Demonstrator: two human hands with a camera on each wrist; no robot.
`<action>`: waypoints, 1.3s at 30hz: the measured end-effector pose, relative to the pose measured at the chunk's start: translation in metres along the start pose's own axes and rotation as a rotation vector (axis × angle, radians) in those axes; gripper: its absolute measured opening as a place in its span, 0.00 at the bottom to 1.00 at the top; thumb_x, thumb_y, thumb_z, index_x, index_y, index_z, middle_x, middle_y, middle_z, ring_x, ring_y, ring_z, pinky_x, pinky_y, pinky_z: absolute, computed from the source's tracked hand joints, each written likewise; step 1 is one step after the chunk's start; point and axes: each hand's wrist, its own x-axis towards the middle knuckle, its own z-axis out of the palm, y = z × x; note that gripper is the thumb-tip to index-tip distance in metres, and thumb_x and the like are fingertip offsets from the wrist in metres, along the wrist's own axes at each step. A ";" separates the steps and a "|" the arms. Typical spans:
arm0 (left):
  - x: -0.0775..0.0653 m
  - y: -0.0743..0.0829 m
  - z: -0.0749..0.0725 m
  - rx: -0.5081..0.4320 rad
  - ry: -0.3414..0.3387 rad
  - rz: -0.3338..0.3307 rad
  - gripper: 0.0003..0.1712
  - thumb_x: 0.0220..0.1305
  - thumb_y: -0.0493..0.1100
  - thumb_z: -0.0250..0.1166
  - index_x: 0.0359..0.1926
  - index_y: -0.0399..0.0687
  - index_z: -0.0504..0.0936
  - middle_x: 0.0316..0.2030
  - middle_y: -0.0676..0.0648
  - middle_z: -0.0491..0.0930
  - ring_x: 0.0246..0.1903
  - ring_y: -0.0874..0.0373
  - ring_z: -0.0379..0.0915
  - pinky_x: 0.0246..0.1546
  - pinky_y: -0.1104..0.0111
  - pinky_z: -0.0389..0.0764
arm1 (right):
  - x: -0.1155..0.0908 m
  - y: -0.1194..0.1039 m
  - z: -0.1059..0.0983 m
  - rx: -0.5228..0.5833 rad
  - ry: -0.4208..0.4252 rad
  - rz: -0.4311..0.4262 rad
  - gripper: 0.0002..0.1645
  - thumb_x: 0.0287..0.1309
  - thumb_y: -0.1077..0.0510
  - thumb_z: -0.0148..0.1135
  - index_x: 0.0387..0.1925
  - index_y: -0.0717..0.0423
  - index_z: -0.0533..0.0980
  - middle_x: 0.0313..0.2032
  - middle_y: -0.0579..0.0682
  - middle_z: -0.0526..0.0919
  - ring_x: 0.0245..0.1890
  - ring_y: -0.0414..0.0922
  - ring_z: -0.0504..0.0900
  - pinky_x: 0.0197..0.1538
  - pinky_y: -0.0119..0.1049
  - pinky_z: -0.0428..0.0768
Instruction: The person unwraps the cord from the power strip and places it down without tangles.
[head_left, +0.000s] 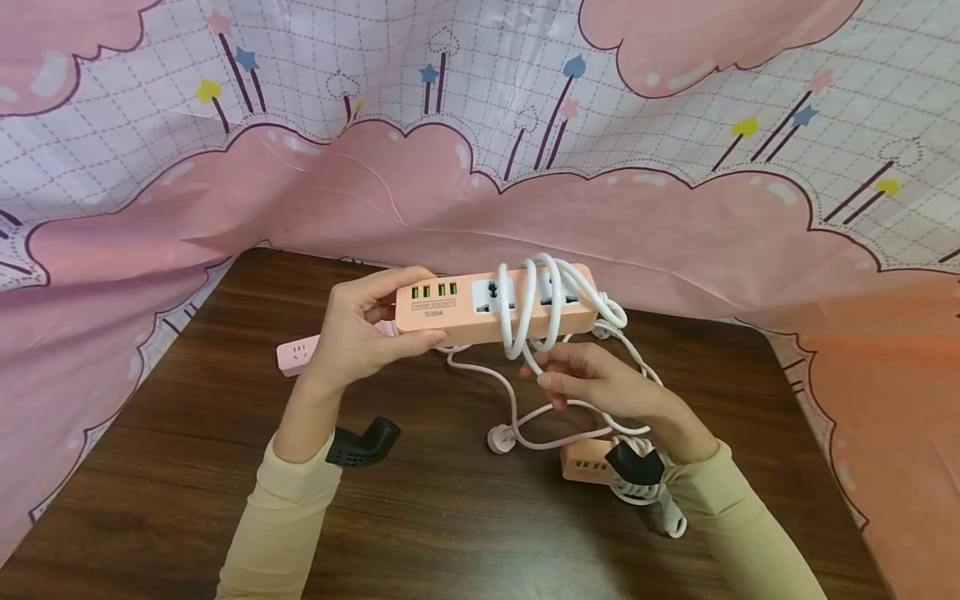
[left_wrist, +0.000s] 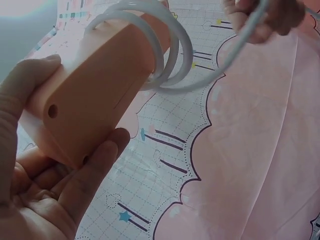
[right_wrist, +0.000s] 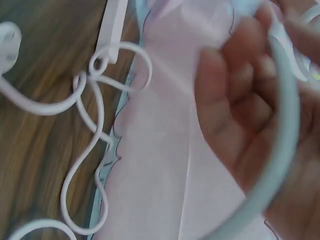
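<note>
A peach power strip (head_left: pixel 459 310) with USB ports and white socket panels is held up above the table. My left hand (head_left: pixel 358 327) grips its left end, thumb on one side and fingers on the other. White cord (head_left: pixel 529 308) loops several times around the strip's right half. Just below these loops, my right hand (head_left: pixel 600 382) pinches the cord between thumb and fingers. In the right wrist view the cord (right_wrist: pixel 285 115) runs across the palm. The left wrist view shows the strip's plain end (left_wrist: pixel 92 95) between thumb and fingers.
On the dark wooden table (head_left: pixel 435 525), a second peach power strip (head_left: pixel 585 463) with bundled cord lies under my right wrist. A pink power strip (head_left: pixel 295 356) lies at the left, partly behind my left hand. Its pale plug (head_left: pixel 501 438) and loose cord lie mid-table. A patterned pink curtain (head_left: pixel 450 200) hangs behind.
</note>
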 end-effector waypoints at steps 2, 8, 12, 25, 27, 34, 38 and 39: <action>0.000 0.000 -0.001 -0.025 -0.008 -0.005 0.31 0.28 0.17 0.71 0.44 0.22 0.77 0.37 0.44 0.81 0.29 0.60 0.75 0.27 0.74 0.79 | -0.001 -0.006 0.000 0.072 0.135 0.009 0.07 0.63 0.70 0.50 0.40 0.66 0.74 0.22 0.48 0.75 0.22 0.39 0.74 0.25 0.30 0.74; -0.001 0.001 -0.005 -0.039 -0.027 -0.012 0.32 0.28 0.16 0.70 0.44 0.21 0.77 0.38 0.49 0.81 0.28 0.59 0.76 0.28 0.73 0.80 | -0.017 -0.020 -0.018 0.275 0.439 -0.192 0.14 0.60 0.75 0.49 0.33 0.56 0.75 0.25 0.48 0.77 0.22 0.39 0.74 0.25 0.29 0.74; -0.001 0.000 -0.009 0.011 -0.005 -0.002 0.31 0.28 0.17 0.71 0.44 0.24 0.78 0.36 0.43 0.81 0.28 0.59 0.75 0.26 0.74 0.79 | -0.028 -0.020 -0.031 0.339 0.332 -0.430 0.07 0.64 0.71 0.49 0.37 0.65 0.74 0.25 0.52 0.74 0.22 0.43 0.70 0.22 0.31 0.67; -0.002 -0.001 -0.019 0.049 0.055 0.031 0.31 0.29 0.16 0.70 0.44 0.22 0.77 0.35 0.53 0.81 0.26 0.62 0.75 0.22 0.75 0.78 | -0.052 0.010 -0.038 -0.200 0.100 -0.098 0.12 0.54 0.72 0.60 0.28 0.52 0.77 0.20 0.45 0.71 0.21 0.36 0.67 0.21 0.32 0.68; -0.002 0.000 -0.019 0.039 0.052 0.035 0.31 0.30 0.16 0.70 0.44 0.22 0.77 0.36 0.53 0.81 0.26 0.62 0.75 0.22 0.75 0.78 | -0.051 0.019 -0.036 -0.303 0.097 -0.003 0.10 0.54 0.67 0.63 0.26 0.48 0.77 0.20 0.40 0.71 0.22 0.33 0.66 0.22 0.30 0.67; -0.002 0.001 -0.018 0.009 0.046 0.049 0.31 0.30 0.16 0.70 0.44 0.21 0.76 0.36 0.52 0.81 0.27 0.61 0.75 0.23 0.75 0.78 | -0.047 0.055 -0.034 -0.340 -0.056 0.138 0.05 0.57 0.64 0.61 0.26 0.59 0.76 0.20 0.38 0.74 0.21 0.31 0.66 0.23 0.27 0.66; -0.002 0.001 -0.017 -0.001 0.042 0.054 0.31 0.30 0.16 0.69 0.44 0.20 0.76 0.36 0.52 0.81 0.28 0.61 0.76 0.24 0.75 0.79 | -0.045 0.066 -0.033 -0.336 -0.131 0.220 0.07 0.59 0.63 0.60 0.26 0.61 0.76 0.21 0.44 0.76 0.22 0.34 0.72 0.26 0.28 0.70; -0.002 0.002 -0.017 0.001 0.040 0.055 0.31 0.30 0.16 0.69 0.44 0.20 0.76 0.36 0.52 0.81 0.28 0.61 0.76 0.24 0.75 0.79 | -0.044 0.069 -0.032 -0.337 -0.145 0.249 0.07 0.59 0.62 0.60 0.26 0.61 0.76 0.21 0.45 0.76 0.22 0.35 0.72 0.26 0.29 0.70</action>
